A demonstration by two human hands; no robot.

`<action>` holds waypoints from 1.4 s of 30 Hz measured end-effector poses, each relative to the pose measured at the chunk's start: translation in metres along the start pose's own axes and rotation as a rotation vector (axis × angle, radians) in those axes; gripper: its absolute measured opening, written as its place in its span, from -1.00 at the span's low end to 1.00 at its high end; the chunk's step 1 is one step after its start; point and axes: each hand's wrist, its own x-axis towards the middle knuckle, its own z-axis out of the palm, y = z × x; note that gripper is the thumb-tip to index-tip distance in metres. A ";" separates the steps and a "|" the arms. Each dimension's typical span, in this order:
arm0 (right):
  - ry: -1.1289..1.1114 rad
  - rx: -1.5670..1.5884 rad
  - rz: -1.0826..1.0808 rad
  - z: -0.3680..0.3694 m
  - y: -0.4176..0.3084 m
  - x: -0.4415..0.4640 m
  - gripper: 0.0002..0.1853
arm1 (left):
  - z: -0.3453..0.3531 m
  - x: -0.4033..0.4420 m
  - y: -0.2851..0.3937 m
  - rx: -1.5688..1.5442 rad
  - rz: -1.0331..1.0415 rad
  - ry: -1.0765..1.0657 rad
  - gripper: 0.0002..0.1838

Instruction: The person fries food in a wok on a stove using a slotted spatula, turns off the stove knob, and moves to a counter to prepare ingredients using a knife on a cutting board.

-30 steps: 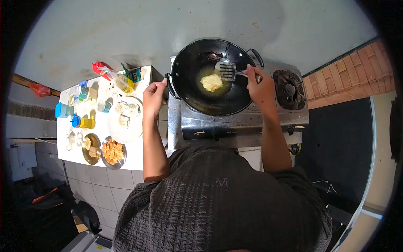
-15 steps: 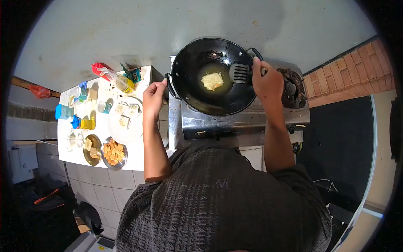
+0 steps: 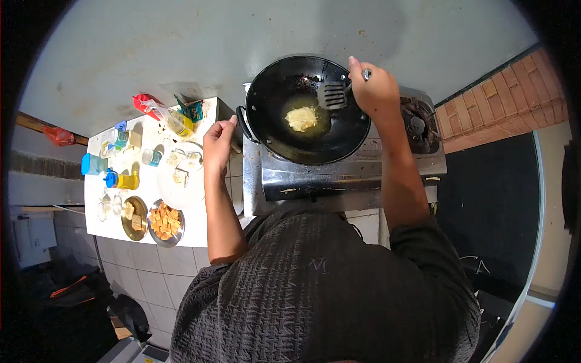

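Observation:
A dark wok (image 3: 278, 130) sits on the stove, with a pale yellow piece of food (image 3: 301, 118) lying in oil at its middle. My right hand (image 3: 374, 89) is closed round the handle of a slotted spatula (image 3: 333, 95), whose blade hangs over the wok, right of the food and apart from it. At the wok's left side, my left hand (image 3: 219, 142) is closed with thumb and fingers pressed together, close by the wok's left handle (image 3: 244, 125). Whether the fingers grip that handle is hard to make out.
The steel stove (image 3: 339, 181) has a second burner (image 3: 416, 126) at the right. On the white table (image 3: 145, 181) at the left are a plate (image 3: 181, 192) with pale pieces, a bowl of orange cubes (image 3: 164, 221), a metal dish (image 3: 134, 233), jars and packets.
The spatula first moved right, away from the food, then back left over the wok. My right hand rose and tilted the handle. My left hand stayed beside the wok's left handle.

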 end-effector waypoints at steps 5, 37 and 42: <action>-0.027 0.002 -0.007 0.007 0.006 -0.001 -0.55 | -0.004 -0.003 0.004 0.023 -0.025 0.015 -0.75; 0.001 0.193 0.143 0.005 -0.007 -0.028 -0.49 | -0.011 -0.004 0.002 0.030 -0.036 0.021 -0.71; -0.020 0.175 0.091 -0.005 -0.026 -0.039 -0.49 | -0.017 -0.004 0.006 -0.021 -0.052 0.033 -0.71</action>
